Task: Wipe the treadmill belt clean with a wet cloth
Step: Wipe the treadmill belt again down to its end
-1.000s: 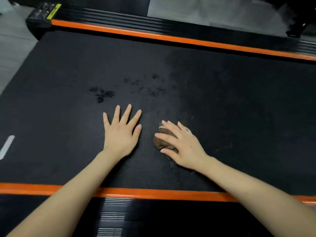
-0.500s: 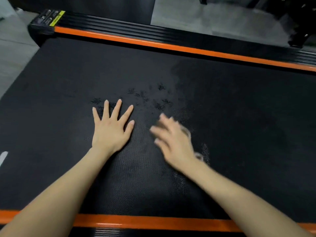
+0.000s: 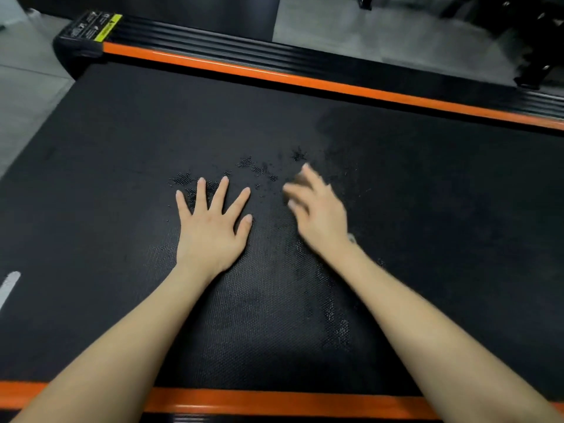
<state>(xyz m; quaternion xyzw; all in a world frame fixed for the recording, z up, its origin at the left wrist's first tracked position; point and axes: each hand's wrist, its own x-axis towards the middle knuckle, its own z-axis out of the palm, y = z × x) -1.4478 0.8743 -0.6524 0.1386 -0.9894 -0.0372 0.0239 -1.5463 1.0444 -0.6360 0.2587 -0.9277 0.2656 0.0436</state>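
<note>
The black textured treadmill belt [image 3: 122,148] fills the view. My left hand [image 3: 210,230] lies flat on it, fingers spread and straight. My right hand [image 3: 320,215] is just to its right, blurred with motion, fingers stretched forward over the belt. The cloth is almost wholly hidden beneath it; only a pale scrap [image 3: 351,238] shows beside the wrist. Dark wet spots [image 3: 245,162] dot the belt just beyond both hands' fingertips. A damp streak [image 3: 335,325] runs along the belt beside my right forearm.
Orange side rails border the belt, the far rail [image 3: 305,80] and the near rail [image 3: 274,403]. Grey floor [image 3: 27,87] lies at the left, dark gym equipment [image 3: 534,41] at the top right. A white mark [image 3: 9,288] sits at the belt's left edge.
My right hand has swept forward across the belt toward the wet spots, and the brown cloth has gone out of sight beneath it. My left hand stays flat, a little nearer the spots.
</note>
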